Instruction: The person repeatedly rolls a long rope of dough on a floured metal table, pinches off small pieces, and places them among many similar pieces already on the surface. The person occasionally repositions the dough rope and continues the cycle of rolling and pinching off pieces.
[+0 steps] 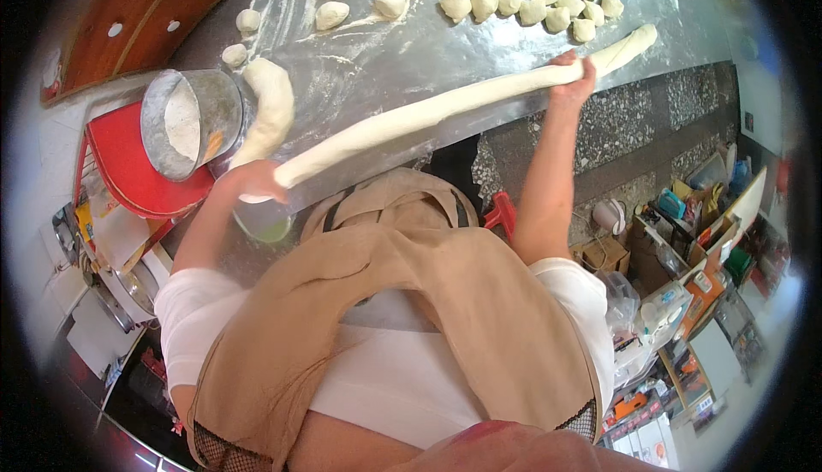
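A long rope of pale dough [437, 107] stretches diagonally over the metal worktop [359, 67]. Its near left end is in my left hand [257, 180], which is somewhat blurred. My right hand [573, 77] is wrapped around the rope short of its far right end. Beside my left hand lies a thicker, curved piece of dough [273, 103]. Many small dough lumps [507, 0] are grouped along the back of the worktop, and a few sit apart at the left. Flour dusts the metal.
A metal container of flour [186, 125] stands on a red surface [128, 157] at the left. Wooden cabinet doors [128, 16] are at the upper left. At the right are a speckled floor [616, 125] and cluttered boxes [655, 247]. A red handle-like object [501, 215] is near my right arm.
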The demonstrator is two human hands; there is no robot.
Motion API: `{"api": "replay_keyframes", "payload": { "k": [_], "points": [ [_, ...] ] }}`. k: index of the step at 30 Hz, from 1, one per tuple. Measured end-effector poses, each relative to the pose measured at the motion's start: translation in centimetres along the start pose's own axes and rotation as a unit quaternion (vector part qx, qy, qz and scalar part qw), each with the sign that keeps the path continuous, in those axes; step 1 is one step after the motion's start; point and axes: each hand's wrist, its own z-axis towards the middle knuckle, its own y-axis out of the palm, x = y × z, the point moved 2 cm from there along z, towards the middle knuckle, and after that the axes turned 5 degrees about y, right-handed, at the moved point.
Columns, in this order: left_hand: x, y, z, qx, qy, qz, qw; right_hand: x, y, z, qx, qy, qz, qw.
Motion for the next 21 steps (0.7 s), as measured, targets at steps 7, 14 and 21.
{"api": "replay_keyframes", "payload": {
  "k": [7, 14, 21],
  "points": [
    [-2.9, -0.1, 1.3, 0.217, -0.086, 0.096, 0.968, -22.5, 1.1, 9.9, -0.033, -0.084, -0.116, 0.989],
    [9.8, 1.0, 4.1, 0.457, 0.077, 0.186, 0.866, -12.0, 2.9, 2.8, 0.266, -0.441, -0.787, 0.340],
    [13.1, -3.3, 10.2, 0.239, 0.233, -0.223, 0.916, 22.6, 2.3, -15.3, 0.076, 0.375, -0.302, 0.873]
  ]
}}
